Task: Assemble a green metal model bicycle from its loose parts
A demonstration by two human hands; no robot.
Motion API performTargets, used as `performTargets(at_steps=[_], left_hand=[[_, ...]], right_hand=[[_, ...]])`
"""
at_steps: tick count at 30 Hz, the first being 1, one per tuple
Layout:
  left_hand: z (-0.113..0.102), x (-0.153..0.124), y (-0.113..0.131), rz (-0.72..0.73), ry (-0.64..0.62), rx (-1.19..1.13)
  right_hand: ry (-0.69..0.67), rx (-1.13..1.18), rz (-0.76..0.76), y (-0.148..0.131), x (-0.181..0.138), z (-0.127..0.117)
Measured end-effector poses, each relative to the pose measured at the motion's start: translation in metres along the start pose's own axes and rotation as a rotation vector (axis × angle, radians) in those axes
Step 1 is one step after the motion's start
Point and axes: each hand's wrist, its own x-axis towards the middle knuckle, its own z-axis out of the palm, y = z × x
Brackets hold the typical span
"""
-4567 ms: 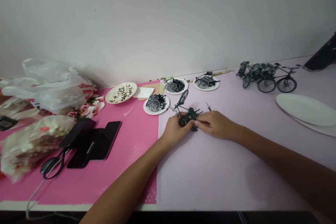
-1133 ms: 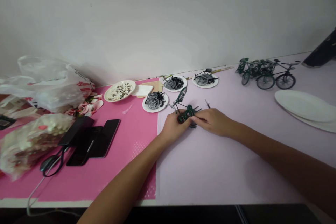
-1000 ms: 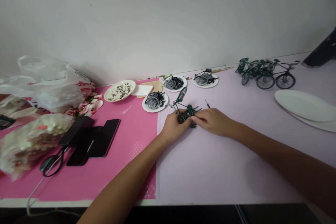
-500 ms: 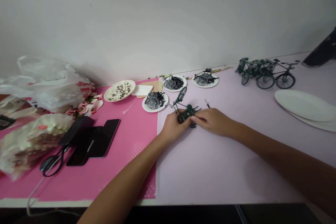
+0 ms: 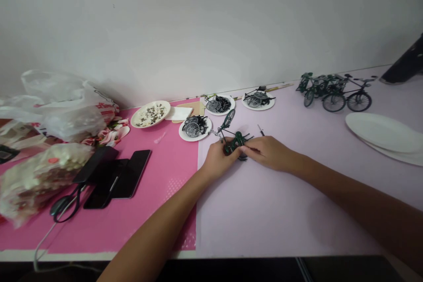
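Observation:
A dark green toy bicycle (image 5: 238, 139) is tilted up between my hands, one wheel raised toward the wall. My left hand (image 5: 220, 157) is closed around its lower part. My right hand (image 5: 269, 152) pinches at the right side of the same bicycle, fingertips close to the left thumb; what exactly lies between them is hidden. Just behind the right hand lies a thin screwdriver-like tool (image 5: 261, 130). Beyond the left hand sits a white plate (image 5: 200, 139) heaped with grey wheels and black parts (image 5: 194, 127).
Two more parts plates (image 5: 233, 110) (image 5: 245, 105) and a dish of small pieces (image 5: 133, 122) line the wall. Several assembled toy bicycles (image 5: 333, 92) stand at the back right, near stacked white plates (image 5: 383, 131). Phones (image 5: 132, 174) and plastic bags (image 5: 62, 105) occupy the left.

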Motion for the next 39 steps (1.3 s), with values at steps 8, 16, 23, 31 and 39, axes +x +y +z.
performTargets(at_steps=[8,16,23,31,39], left_hand=[[-0.0002,0.0004,-0.0001,-0.003,0.001,0.004],[-0.0004,-0.0002,0.0004,-0.013,-0.005,0.002],[-0.0007,-0.0003,0.0007,-0.009,-0.01,0.003],[-0.0011,0.0,0.0016,-0.011,-0.009,0.011],[-0.0012,-0.0008,0.0028,-0.016,0.008,0.011]], right_hand=[[-0.007,-0.008,-0.014,0.0005,0.0004,-0.0004],[-0.007,-0.012,-0.008,-0.0004,0.0004,-0.0009],[-0.006,-0.011,-0.005,-0.0011,0.0004,-0.001],[0.009,-0.007,-0.011,-0.0001,0.0007,0.0002],[0.004,0.0,-0.009,-0.0014,0.0011,-0.0004]])
